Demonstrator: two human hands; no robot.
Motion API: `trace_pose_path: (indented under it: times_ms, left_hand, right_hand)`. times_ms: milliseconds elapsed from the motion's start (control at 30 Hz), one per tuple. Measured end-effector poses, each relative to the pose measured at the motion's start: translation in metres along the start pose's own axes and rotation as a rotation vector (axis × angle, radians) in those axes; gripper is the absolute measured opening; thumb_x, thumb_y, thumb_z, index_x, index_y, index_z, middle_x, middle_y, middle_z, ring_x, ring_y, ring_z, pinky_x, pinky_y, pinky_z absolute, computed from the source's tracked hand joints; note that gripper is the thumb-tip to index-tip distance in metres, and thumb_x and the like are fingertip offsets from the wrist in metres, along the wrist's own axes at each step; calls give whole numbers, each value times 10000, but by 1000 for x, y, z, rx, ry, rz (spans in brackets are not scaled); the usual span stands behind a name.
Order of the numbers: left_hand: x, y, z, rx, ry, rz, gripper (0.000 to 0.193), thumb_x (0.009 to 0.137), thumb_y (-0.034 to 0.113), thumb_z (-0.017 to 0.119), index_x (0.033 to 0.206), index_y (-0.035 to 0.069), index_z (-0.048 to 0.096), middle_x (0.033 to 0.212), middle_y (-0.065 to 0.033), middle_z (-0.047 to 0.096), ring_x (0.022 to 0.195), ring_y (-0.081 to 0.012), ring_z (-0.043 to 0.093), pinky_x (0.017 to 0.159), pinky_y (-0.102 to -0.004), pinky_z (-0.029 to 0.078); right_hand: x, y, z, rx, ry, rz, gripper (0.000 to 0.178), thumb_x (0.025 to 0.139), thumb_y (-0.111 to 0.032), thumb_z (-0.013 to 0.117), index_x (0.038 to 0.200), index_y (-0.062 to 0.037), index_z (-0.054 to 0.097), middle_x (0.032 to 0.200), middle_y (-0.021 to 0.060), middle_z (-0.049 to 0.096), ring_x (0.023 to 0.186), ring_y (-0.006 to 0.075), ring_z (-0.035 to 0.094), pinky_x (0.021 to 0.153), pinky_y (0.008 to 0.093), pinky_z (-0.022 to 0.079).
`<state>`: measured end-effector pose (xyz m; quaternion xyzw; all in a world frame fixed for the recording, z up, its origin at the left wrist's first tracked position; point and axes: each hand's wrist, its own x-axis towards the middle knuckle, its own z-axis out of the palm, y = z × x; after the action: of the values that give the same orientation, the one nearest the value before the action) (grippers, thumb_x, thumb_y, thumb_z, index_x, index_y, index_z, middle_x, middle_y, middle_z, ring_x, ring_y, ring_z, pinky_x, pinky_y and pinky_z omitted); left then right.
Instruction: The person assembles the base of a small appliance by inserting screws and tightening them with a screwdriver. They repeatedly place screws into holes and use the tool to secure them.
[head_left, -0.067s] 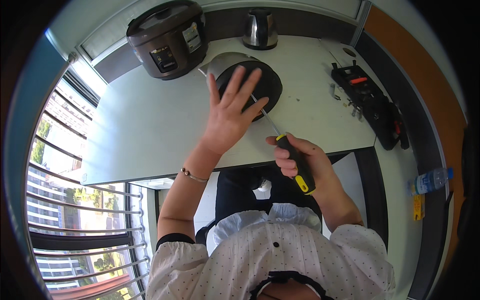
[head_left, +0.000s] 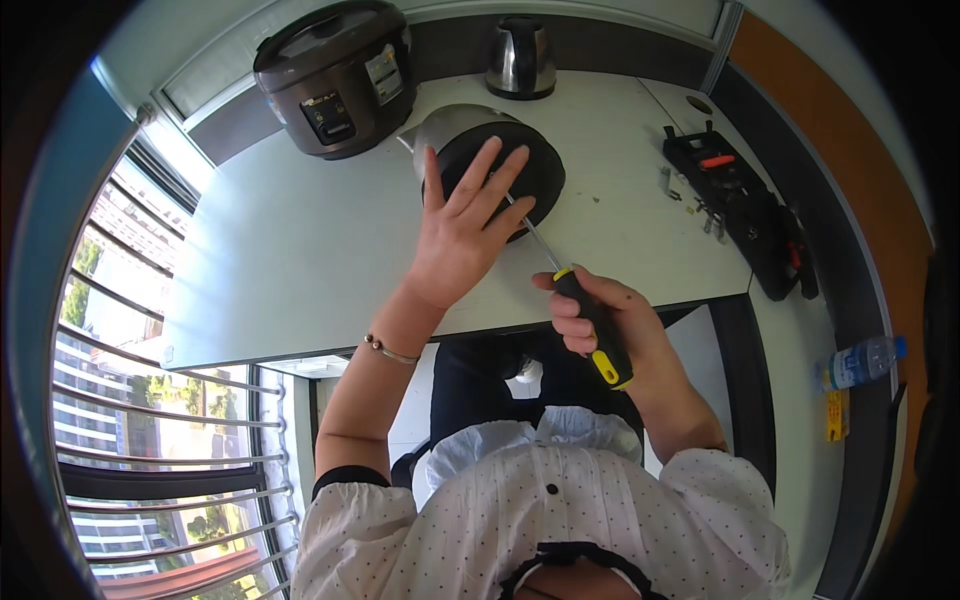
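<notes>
A silvery kettle [head_left: 432,135] lies on its side on the white table, its round black bottom [head_left: 543,170] turned toward me. My left hand [head_left: 460,240] is over that bottom with its fingers stretched and spread, holding nothing; whether the fingertips press on it I cannot tell. A black and yellow screwdriver [head_left: 597,330] is gripped by its handle in my right hand [head_left: 632,330]. Its metal shaft points up and left to the kettle's bottom, passing by my left thumb. The tip is hidden behind my left hand.
A dark rice cooker [head_left: 335,85] stands at the back left, and a steel and black kettle [head_left: 520,60] at the back. To the right lies an open black tool case [head_left: 735,195], with several small metal bits [head_left: 712,218] beside it. A water bottle [head_left: 862,362] is farther right.
My left hand's spread fingers have shifted slightly right and nearer to me. My right hand and the screwdriver stay about where they were.
</notes>
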<state>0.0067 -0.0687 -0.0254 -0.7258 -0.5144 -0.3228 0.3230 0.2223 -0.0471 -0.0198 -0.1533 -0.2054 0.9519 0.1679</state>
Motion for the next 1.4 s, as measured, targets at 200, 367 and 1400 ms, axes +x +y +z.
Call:
trace_pose_path:
  times_ms: [200, 367, 1400]
  left_hand:
    - [1, -2, 7, -32, 29, -13, 163, 671, 112, 729, 819, 116, 662, 1266, -29, 602, 1302, -258, 455, 1107, -609, 204]
    - [-1, -2, 4, -51, 10, -57, 195, 670, 113, 731, 860, 106, 686, 1283, -45, 591, 1306, -287, 446, 1102, -596, 228]
    - [-23, -43, 9, -338, 70, -661, 747, 636, 110, 831, 1303, -1, 513, 1138, -189, 618, 1004, -291, 632, 851, -347, 518]
  right_hand:
    - [-11, -8, 18, -470, 187, -136, 490, 942, -182, 548, 1341, 55, 389, 934, 114, 564, 782, 176, 591, 556, 274, 545]
    - [-36, 7, 12, -1247, 258, -364, 594, 863, -57, 636, 1400, -39, 385, 1058, 153, 569, 859, 175, 597, 637, 270, 541]
    - [-22, 14, -7, -136, 189, -226, 442, 882, -67, 504, 1301, 60, 444, 976, 168, 543, 665, 159, 535, 386, 212, 393]
